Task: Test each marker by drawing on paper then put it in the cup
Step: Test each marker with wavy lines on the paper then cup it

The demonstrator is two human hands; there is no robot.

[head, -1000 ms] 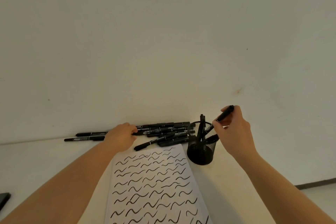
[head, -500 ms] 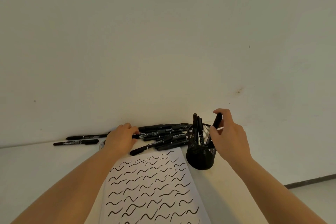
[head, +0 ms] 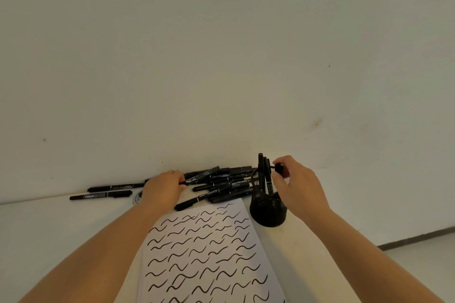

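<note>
A black mesh cup (head: 268, 211) stands on the white table at the paper's far right corner, with several black markers upright in it. My right hand (head: 299, 186) is over the cup's rim and pinches the top end of a black marker (head: 279, 168) that is mostly down inside the cup. A pile of black markers (head: 222, 183) lies along the wall left of the cup. My left hand (head: 161, 190) rests on the pile's left end, fingers curled round one marker (head: 197, 176). A white paper (head: 209, 253) covered with black wavy strokes lies between my forearms.
Two more black markers (head: 101, 195) lie apart at the left by the wall. A small roll of tape (head: 137, 197) peeks out beside my left wrist. The plain wall (head: 221, 56) rises right behind the table. The table's right edge drops to the floor (head: 418, 253).
My right hand has lowered the marker from a slant above the cup down into it. My left hand stays on the pile and has closed on a marker.
</note>
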